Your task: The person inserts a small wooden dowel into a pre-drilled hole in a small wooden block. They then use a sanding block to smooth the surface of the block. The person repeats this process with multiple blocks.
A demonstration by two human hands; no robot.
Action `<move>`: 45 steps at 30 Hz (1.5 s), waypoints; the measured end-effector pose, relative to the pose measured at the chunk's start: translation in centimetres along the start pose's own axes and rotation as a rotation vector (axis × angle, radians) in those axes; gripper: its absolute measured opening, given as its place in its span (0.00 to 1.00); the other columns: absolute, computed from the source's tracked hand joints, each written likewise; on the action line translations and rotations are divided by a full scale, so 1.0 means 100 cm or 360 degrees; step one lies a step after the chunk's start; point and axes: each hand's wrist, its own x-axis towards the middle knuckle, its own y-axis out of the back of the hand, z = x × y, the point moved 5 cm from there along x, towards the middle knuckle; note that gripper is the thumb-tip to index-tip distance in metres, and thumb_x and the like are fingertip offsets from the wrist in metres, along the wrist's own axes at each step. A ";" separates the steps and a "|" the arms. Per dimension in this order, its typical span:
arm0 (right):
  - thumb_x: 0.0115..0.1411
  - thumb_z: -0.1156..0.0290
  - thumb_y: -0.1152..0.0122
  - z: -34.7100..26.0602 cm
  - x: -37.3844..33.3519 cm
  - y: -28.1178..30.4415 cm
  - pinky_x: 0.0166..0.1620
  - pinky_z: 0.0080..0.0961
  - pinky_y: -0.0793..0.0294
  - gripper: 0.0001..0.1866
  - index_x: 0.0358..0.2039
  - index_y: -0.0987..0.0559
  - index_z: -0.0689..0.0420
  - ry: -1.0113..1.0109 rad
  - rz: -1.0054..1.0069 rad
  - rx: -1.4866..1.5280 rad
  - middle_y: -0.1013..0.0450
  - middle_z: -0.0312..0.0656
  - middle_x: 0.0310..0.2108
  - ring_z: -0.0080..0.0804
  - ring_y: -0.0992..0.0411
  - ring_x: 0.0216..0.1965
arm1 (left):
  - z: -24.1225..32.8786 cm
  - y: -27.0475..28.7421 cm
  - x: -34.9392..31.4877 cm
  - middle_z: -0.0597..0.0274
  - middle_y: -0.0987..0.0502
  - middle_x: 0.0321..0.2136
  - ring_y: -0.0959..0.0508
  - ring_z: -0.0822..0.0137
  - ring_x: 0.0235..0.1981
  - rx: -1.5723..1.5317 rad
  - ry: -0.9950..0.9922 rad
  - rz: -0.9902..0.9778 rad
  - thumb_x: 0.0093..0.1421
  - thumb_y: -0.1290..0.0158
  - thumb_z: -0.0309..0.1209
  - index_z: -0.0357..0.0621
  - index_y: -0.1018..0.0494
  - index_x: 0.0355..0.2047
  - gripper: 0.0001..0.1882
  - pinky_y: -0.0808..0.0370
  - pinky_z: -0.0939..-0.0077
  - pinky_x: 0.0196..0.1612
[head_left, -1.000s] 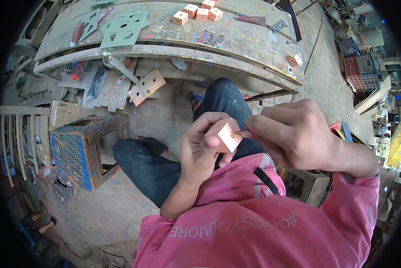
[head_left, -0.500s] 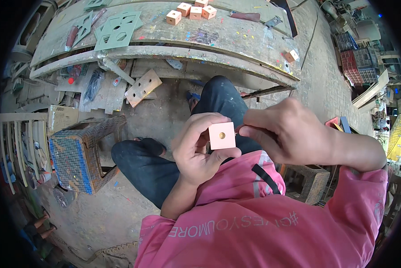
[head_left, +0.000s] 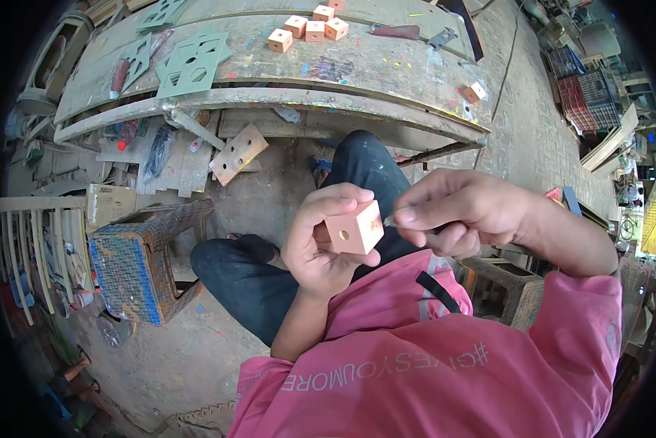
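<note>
Now my curled left hand (head_left: 306, 247) has the pinkish wooden cube (head_left: 358, 229) turned, stain facing my right hand (head_left: 463, 208), pinching a grey tip (head_left: 388, 220).

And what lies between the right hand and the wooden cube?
In the head view, the tip of a thin tool, pinched in the right hand, points toward the wooden cube; whether they touch is too small to tell.

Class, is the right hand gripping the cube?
No. The left hand grips the cube, while the right hand pinches a thin tool.
</note>
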 end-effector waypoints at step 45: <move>0.51 0.77 0.37 -0.020 -0.016 -0.035 0.17 0.31 0.36 0.06 0.27 0.26 0.59 0.1533 0.0934 -0.2586 0.33 0.40 0.16 0.37 0.32 0.15 | 0.016 -0.010 -0.011 0.65 0.32 0.19 0.40 0.83 0.13 -0.0218 0.1136 0.0037 0.69 0.64 0.40 0.34 0.34 0.37 0.19 0.45 0.88 0.15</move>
